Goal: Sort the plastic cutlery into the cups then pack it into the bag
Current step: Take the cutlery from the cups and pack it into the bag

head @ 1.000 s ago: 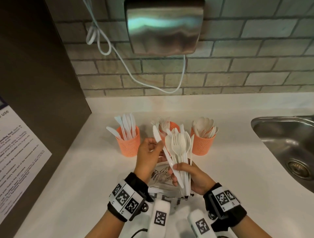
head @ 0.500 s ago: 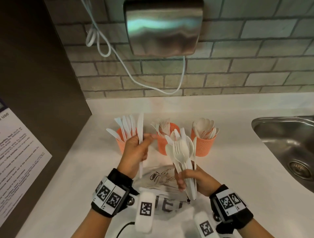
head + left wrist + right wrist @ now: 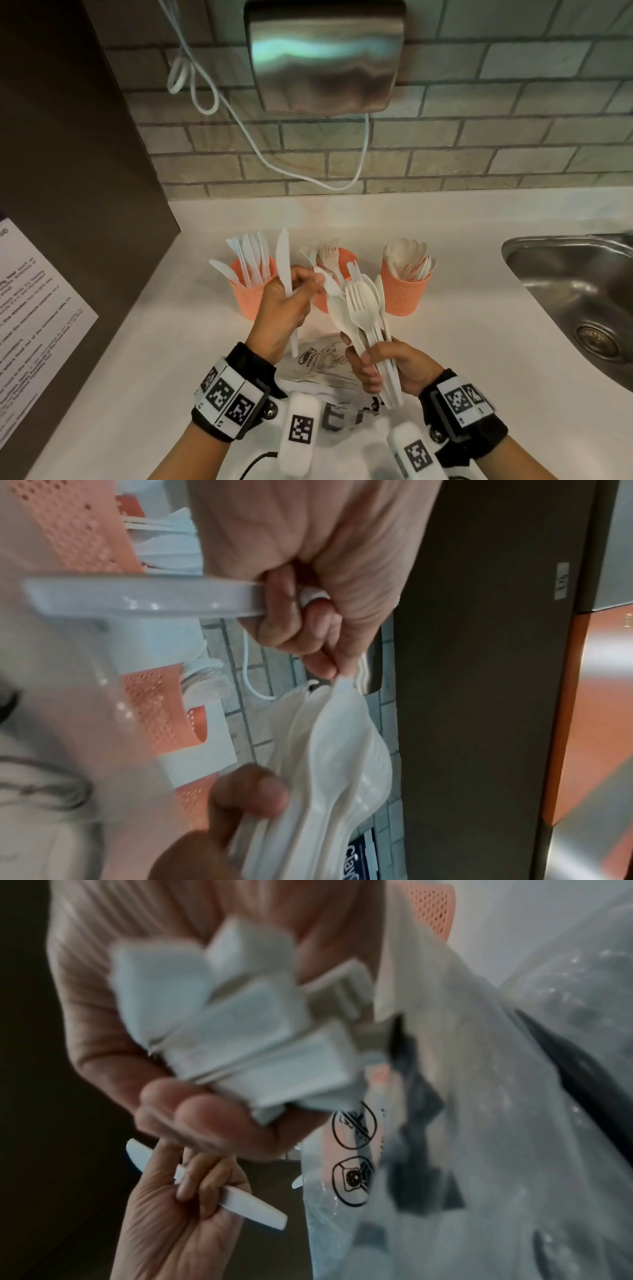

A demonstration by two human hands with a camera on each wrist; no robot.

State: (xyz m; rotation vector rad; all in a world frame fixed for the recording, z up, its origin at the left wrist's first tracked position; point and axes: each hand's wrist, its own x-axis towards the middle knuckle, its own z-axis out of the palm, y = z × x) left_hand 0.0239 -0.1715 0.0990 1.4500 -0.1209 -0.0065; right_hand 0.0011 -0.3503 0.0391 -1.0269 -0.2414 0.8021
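My right hand [image 3: 380, 366] grips a fanned bundle of white plastic cutlery [image 3: 363, 308] by the handles, with forks and spoons pointing up. My left hand [image 3: 291, 301] holds a white plastic knife [image 3: 285, 260] upright in its curled fingers, and its thumb and forefinger pinch the tip of another piece at the bundle's left edge. The knife handle [image 3: 143, 599] crosses the left wrist view. Three orange perforated cups stand behind the hands: one with knives [image 3: 251, 291], one with forks [image 3: 342, 255], one with spoons [image 3: 406, 291]. A clear printed plastic bag [image 3: 322, 359] lies under the hands.
A steel sink [image 3: 579, 301] is sunk into the white counter [image 3: 154, 359] at the right. A dark cabinet side with a paper notice [image 3: 30, 308] stands at the left. On the brick wall hang a steel hand dryer [image 3: 325, 54] and its white cable [image 3: 212, 89].
My left hand pulled a knife out of the bundle, carried it left toward the knife cup, then came back right to the bundle with the knife in its fingers. The right hand held still.
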